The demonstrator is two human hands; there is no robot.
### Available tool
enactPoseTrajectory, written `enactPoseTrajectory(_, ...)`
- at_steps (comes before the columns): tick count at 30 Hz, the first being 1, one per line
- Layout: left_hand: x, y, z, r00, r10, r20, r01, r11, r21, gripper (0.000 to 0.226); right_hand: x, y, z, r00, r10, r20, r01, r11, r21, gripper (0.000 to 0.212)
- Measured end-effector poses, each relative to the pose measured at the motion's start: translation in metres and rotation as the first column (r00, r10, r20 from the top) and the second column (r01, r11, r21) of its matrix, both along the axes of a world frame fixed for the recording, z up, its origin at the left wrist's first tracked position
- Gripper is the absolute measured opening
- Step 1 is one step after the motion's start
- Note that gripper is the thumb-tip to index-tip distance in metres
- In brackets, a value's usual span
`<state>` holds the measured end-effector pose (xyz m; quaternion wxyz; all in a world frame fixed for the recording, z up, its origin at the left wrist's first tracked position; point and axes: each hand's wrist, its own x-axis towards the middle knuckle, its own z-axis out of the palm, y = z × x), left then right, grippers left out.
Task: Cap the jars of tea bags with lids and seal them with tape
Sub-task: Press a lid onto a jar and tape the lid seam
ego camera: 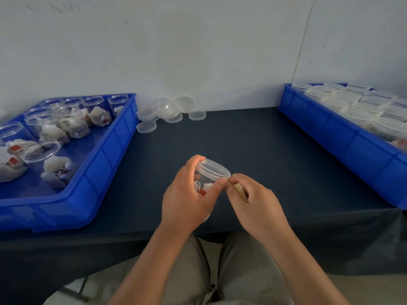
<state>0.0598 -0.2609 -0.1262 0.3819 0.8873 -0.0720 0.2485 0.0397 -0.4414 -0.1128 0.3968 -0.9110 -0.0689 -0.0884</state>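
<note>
**Capped jar held tilted over the table, tape at its rim**

From my head camera, I held a clear jar [211,172] above the near edge of the dark table [253,146], in front of my lap. Its lid [214,167] was on, and the jar was tipped: its long axis ran from the lid, up and away from me toward the right, down to the base, which was hidden behind my left palm. Tea bags with a red tag showed through the wall between my fingers.

My left hand [187,194] was wrapped around the jar from the left side, fingers curled over the far side by the lid and thumb lying across the near side, its tip just under the lid's rim. My right hand [253,199] sat just to the right of the jar, thumb and forefinger pinched at the rim where they met my left thumb tip. It was closed on a pale yellowish piece, probably the tape [239,188], though most of it was hidden in my fingers.

Well to the left stood a blue tray [105,164] with open jars [40,150] and loose tea bags [57,170]. Spare lids [169,111] lay at the back by the wall. At the right, another blue tray [330,128] held capped jars [356,115] in rows.
</note>
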Motion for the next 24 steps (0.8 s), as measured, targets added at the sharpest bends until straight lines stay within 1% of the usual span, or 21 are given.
enactPoseTrajectory(5, 0.001, 0.004, 0.002, 1.000, 0.002, -0.002, -0.002, 1.000, -0.003, 0.068, -0.001, -0.001, 0.004, 0.998, 0.061, -0.004, -0.061, 0.998, 0.028, 0.028)
enactPoseTrajectory(9, 0.008, 0.013, 0.001, 0.998, -0.018, -0.062, 0.016, 0.999, -0.041, 0.064, 0.001, -0.010, 0.009, 0.981, 0.189, -0.034, -0.188, 0.982, 0.029, 0.038)
enactPoseTrajectory(11, 0.011, 0.016, 0.003, 0.993, -0.050, -0.108, 0.043, 0.997, -0.063, 0.060, 0.001, -0.014, 0.012, 0.968, 0.245, -0.048, -0.244, 0.970, 0.011, 0.036)
enactPoseTrajectory(13, 0.015, 0.018, 0.005, 0.987, -0.083, -0.137, 0.073, 0.994, -0.075, 0.056, 0.003, -0.019, 0.013, 0.962, 0.265, -0.058, -0.266, 0.964, -0.010, 0.038)
enactPoseTrajectory(15, 0.018, 0.020, 0.008, 0.978, -0.123, -0.168, 0.110, 0.990, -0.087, 0.050, 0.005, -0.024, 0.012, 0.964, 0.256, -0.064, -0.259, 0.965, -0.033, 0.039)
enactPoseTrajectory(17, 0.021, 0.022, 0.009, 0.964, -0.173, -0.204, 0.149, 0.981, -0.125, 0.046, 0.007, -0.029, 0.010, 0.969, 0.239, -0.059, -0.242, 0.969, -0.058, 0.035)
enactPoseTrajectory(20, 0.024, 0.026, 0.011, 0.949, -0.221, -0.224, 0.176, 0.963, -0.204, 0.046, 0.010, -0.031, 0.006, 0.978, 0.202, -0.049, -0.206, 0.974, -0.099, 0.033)
enactPoseTrajectory(22, 0.024, 0.029, 0.012, 0.938, -0.253, -0.235, 0.196, 0.950, -0.244, 0.047, 0.014, -0.032, 0.003, 0.986, 0.160, -0.049, -0.165, 0.980, -0.110, 0.036)
enactPoseTrajectory(24, 0.023, 0.031, 0.013, 0.924, -0.294, -0.244, 0.226, 0.935, -0.273, 0.046, 0.018, -0.033, 0.001, 0.991, 0.121, -0.055, -0.126, 0.987, -0.104, 0.044)
